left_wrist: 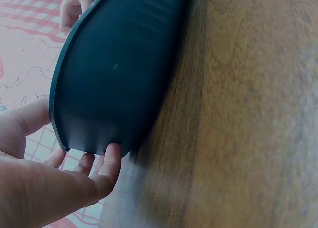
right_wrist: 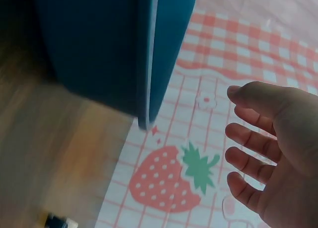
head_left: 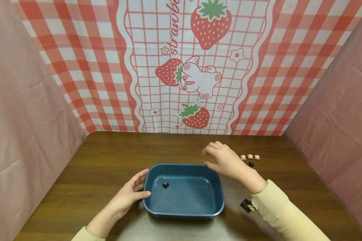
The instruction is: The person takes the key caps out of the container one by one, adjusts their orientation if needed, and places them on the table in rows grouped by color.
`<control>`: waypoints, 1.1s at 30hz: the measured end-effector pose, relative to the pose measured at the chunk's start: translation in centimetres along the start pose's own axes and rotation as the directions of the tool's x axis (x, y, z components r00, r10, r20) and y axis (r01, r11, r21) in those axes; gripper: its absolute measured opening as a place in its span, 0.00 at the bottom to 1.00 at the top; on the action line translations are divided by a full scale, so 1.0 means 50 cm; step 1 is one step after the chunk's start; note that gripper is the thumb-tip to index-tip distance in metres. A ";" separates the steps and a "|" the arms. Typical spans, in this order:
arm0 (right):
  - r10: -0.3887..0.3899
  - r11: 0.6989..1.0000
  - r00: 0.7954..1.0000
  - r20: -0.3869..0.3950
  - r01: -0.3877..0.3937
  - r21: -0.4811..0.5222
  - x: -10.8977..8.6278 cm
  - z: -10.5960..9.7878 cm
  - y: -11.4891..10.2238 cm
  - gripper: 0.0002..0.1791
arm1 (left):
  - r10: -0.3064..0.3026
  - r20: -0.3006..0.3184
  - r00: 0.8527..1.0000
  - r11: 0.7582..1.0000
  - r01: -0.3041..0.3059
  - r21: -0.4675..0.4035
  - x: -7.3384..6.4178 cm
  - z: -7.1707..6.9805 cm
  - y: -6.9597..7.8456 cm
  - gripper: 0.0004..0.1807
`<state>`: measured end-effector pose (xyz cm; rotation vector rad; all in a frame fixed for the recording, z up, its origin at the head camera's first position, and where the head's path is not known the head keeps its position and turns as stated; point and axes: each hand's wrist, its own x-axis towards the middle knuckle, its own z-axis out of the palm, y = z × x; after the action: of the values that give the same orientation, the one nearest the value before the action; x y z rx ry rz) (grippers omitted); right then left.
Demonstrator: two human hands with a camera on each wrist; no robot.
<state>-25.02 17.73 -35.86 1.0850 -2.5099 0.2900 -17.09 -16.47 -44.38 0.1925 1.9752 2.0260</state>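
A dark blue plastic tub (head_left: 184,214) stands on the table. Its left end is gripped by my left hand (head_left: 128,194), thumb over the rim and fingers against the outer wall, as the left wrist view also shows. One small black keycap (head_left: 165,184) lies inside the tub, towards its left. Above the tub's back right corner hovers my right hand (head_left: 224,160), fingers loosely bent. In the right wrist view nothing is between the fingers of that hand (right_wrist: 268,143). To its right, three pale keycaps (head_left: 250,156) and a black keycap (head_left: 251,164) lie on the table.
The brown wood-grain table (head_left: 108,157) ends at a checked strawberry-print cloth (head_left: 169,117) behind. Pink cloth hangs along the left (head_left: 33,117) and right (head_left: 335,100). A black wrist camera (head_left: 246,205) sits under the right sleeve.
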 end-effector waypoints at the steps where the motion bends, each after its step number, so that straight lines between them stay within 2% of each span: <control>1: -0.013 1.000 1.000 0.003 0.013 0.001 0.003 0.003 -0.004 0.15 | -0.001 0.000 1.000 1.000 0.001 0.000 0.000 0.000 0.000 0.42; 8: -0.081 0.997 0.994 0.075 0.081 0.010 0.019 0.018 -0.030 0.15 | 0.001 -0.002 1.000 1.000 -0.001 0.001 0.000 0.000 0.002 0.42; 16: -0.158 0.987 0.974 0.160 0.153 0.042 0.035 0.031 -0.057 0.14 | 0.000 -0.003 1.000 1.000 0.000 0.007 0.001 0.000 0.003 0.42; 25: -0.279 0.957 0.922 0.268 0.289 0.003 0.065 0.035 -0.090 0.15 | 0.003 0.006 1.000 1.000 -0.003 0.019 0.000 -0.002 0.004 0.41; 33: -0.343 0.932 0.879 0.332 0.362 0.006 0.100 0.037 -0.126 0.13 | 0.000 0.008 1.000 1.000 0.000 0.019 -0.002 -0.003 0.009 0.41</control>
<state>-24.02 9.56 -35.17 1.6543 -2.5048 -0.0738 -17.08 -16.67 -43.93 0.2044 1.9898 2.0045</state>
